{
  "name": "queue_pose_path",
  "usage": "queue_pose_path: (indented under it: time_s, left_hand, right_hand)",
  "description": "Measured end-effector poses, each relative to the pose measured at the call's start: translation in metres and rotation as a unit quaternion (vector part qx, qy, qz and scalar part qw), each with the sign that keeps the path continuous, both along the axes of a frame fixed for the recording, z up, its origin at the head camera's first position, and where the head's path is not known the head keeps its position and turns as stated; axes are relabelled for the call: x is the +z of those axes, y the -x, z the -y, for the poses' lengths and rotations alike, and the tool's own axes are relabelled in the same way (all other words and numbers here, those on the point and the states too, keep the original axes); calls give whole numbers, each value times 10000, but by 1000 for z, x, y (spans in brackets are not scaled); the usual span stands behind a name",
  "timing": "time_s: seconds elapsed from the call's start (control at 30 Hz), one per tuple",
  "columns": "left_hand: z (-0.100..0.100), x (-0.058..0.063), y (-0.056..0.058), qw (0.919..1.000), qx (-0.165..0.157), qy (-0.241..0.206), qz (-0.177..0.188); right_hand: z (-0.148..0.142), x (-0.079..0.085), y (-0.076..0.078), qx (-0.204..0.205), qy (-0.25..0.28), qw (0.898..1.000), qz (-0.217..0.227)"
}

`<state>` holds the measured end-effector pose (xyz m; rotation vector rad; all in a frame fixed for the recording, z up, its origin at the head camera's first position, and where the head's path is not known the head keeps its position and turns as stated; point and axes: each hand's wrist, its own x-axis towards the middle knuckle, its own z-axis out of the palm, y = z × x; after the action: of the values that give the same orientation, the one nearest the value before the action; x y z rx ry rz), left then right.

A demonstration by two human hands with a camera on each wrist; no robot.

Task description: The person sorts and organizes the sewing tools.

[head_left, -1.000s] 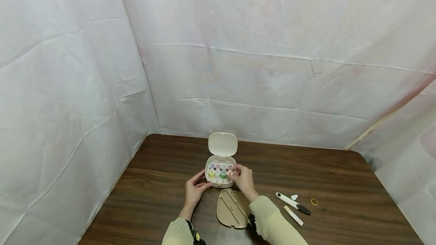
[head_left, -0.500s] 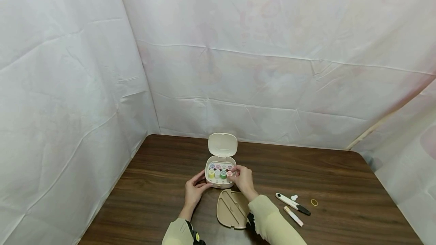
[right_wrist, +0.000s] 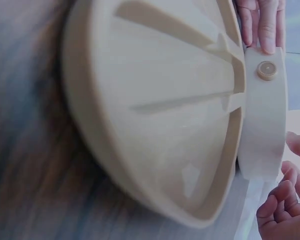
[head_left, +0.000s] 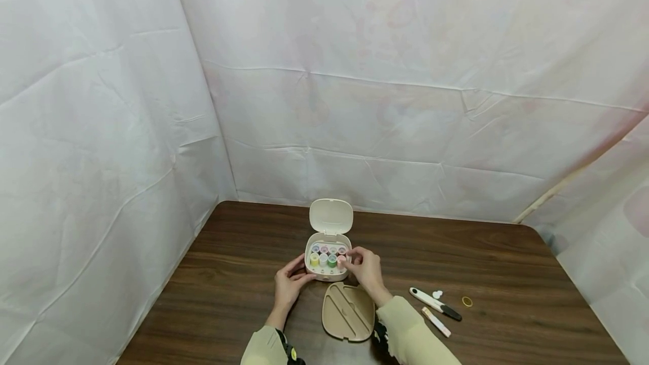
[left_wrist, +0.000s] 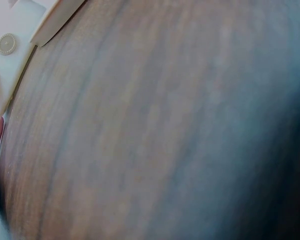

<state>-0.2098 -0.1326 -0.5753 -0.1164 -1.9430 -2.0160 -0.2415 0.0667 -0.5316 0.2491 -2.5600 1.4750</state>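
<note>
A white sewing box (head_left: 328, 277) stands with its lid (head_left: 331, 216) raised and two rows of small thread spools inside. My left hand (head_left: 288, 286) holds the box's front left corner, thumb along the front and fingers at the side. At the front right of the rows, my right hand (head_left: 367, 271) has thumb and forefinger on a pink thread spool (head_left: 341, 261), partly covered by the fingertips. Green (head_left: 332, 261), white (head_left: 323, 259) and yellow (head_left: 315, 259) spools sit beside it. The right wrist view shows the box front (right_wrist: 262, 120) with its round button, but not the spool.
A beige divided tray (head_left: 349, 311) lies just in front of the box. To the right are a white and black seam ripper-like tool (head_left: 436, 303), a small pale stick-shaped item (head_left: 436, 321), white bits (head_left: 438, 294) and a yellow ring (head_left: 467, 301).
My right hand and forearm have shifted slightly right, uncovering more of the tray's right edge. The thumb and forefinger stay at the pink spool. My left hand stays on the box.
</note>
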Motion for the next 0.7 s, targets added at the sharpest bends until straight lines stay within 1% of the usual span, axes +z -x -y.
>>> queue_pose_path:
  time_s: [0.17,0.27,0.33,0.43,0.5,0.57,0.67,0.7]
  left_hand:
    - [2,-13,5,9998,132,109,60]
    - [2,-18,6,9997,166,138,73]
    - [2,-18,6,9998,158,146,27]
    - [1,-10,3,9999,108,94,74]
    - [1,-9,3,9998,124,119,91]
    - [1,-9,3,9997,149,136,138]
    - [2,-17,6,9995,217,177,111]
    - [2,-17,6,9995,225,174,121]
  right_hand:
    - [-10,2,-8,42,-32,9999,-131]
    - [-15,1,-12,172,-77,9997,-185]
    - [-17,0,-14,287,1,9995,-109]
    - [-21,-2,-18,468,9,9989,-69]
    - [-23,-5,-21,535,-38,9985,-55]
    - [-25,-6,-24,586,-190,9980,-142]
    - [-29,-7,-30,641,-368,9971,-159]
    - [-30,-8,-32,650,-410,9970,-132]
